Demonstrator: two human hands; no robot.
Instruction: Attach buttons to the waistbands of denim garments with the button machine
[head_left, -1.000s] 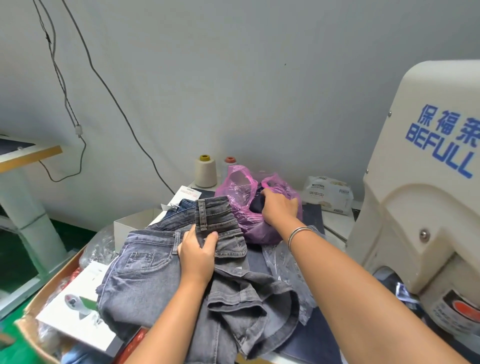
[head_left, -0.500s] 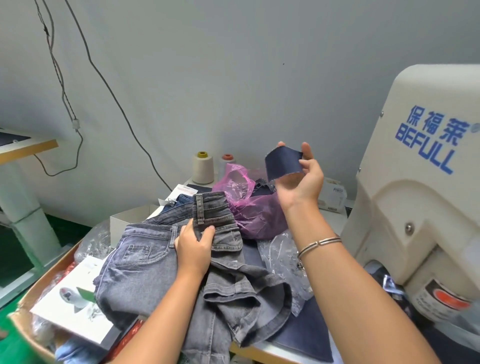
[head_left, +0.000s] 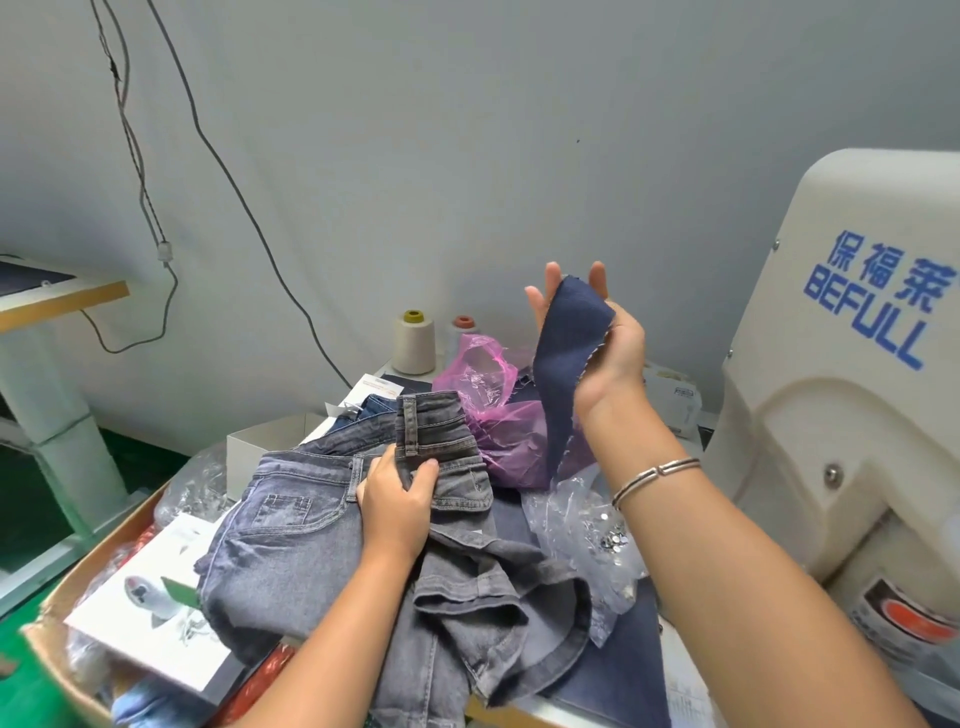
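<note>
Right hand (head_left: 602, 343) now lifted clear of the pink bag (head_left: 498, 415), pinching a dark denim scrap (head_left: 569, 358), left hand (head_left: 397, 499) gripping grey jeans' waistband (head_left: 431, 441) near-left of the button machine (head_left: 852, 395); likely a test piece, no button set yet.

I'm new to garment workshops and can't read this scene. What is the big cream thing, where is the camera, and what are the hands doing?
The camera sits on the person's head, looking down at their own hands. The cream housing at right is the button machine. The left hand grips the waistband of grey jeans lying on the table. The right hand holds up a dark blue denim scrap. Behind are a pink plastic bag, a thread cone, and a clear bag of shiny metal pieces, probably buttons.
</note>
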